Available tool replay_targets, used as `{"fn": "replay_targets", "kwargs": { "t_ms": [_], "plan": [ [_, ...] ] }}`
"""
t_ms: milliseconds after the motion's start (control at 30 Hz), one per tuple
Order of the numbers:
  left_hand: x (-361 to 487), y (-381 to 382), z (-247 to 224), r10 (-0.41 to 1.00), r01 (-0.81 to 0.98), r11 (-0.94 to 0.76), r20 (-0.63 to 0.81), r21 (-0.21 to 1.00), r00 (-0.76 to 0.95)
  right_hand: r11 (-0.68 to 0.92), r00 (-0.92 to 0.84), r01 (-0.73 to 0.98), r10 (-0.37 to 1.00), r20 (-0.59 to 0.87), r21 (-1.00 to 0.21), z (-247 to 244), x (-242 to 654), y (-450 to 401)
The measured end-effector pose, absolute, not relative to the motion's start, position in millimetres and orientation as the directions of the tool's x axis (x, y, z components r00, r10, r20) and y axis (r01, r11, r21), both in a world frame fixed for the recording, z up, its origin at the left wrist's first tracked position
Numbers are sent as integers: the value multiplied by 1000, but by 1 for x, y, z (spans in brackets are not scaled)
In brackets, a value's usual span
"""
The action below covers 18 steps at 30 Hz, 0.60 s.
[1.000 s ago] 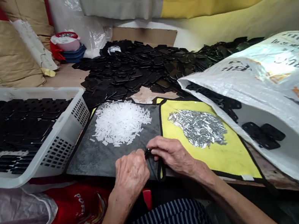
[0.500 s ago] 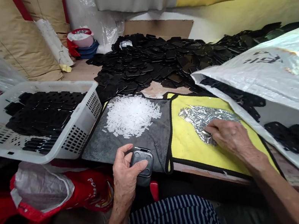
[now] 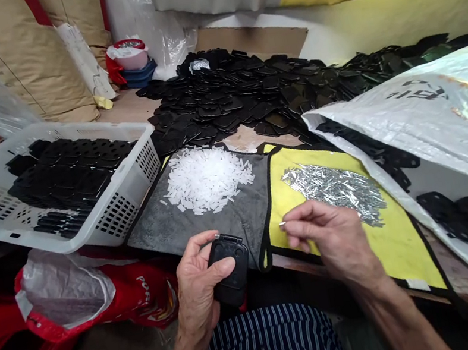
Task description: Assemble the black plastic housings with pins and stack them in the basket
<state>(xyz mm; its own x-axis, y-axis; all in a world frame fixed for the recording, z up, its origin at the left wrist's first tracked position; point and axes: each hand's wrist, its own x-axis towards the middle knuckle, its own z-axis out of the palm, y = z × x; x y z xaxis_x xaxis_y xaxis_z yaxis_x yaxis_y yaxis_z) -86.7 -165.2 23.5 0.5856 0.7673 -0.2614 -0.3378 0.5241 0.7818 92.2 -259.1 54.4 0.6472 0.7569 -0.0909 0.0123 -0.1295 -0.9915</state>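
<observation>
My left hand (image 3: 199, 284) grips a black plastic case (image 3: 231, 269), thumb on its face, hinge edge at the top. To its right, my right hand (image 3: 333, 236) pinches a small metal pin (image 3: 282, 224) between thumb and fingertips, over the yellow cloth (image 3: 282, 190). Behind that hand a heap of silver metal pins (image 3: 339, 183) lies on the yellow cloth. White plastic pieces (image 3: 207, 179) are piled on the grey cloth (image 3: 154, 234), beyond the case. The two hands are apart.
A white basket (image 3: 146, 154) of black parts stands at the left, above a red bag (image 3: 146, 293). Many black plates (image 3: 247, 94) are heaped at the back. A white sack (image 3: 443, 102) with black parts (image 3: 462, 213) in its mouth lies at the right.
My right hand has moved left from the metal heap, now with a pin in its fingertips. The case in my left hand has tilted and shows more of its black face.
</observation>
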Motion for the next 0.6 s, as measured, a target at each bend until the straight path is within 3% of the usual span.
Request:
{"fn": "replay_targets", "kwargs": {
  "t_ms": [67, 133, 600],
  "plan": [
    [-89, -165, 23, 756, -360, 551, -267, 753, 598, -59, 550, -160, 824, -139, -985, 50, 68, -252],
    [-91, -166, 22, 745, -375, 572, -272, 730, 608, -10, 535, -223, 835, -131, -975, 44, 51, -245],
    [-99, -169, 12, 765, -446, 576, -259, 685, 589, 22, 665, -212, 736, -128, -977, 20, 17, -232]
  ]
}}
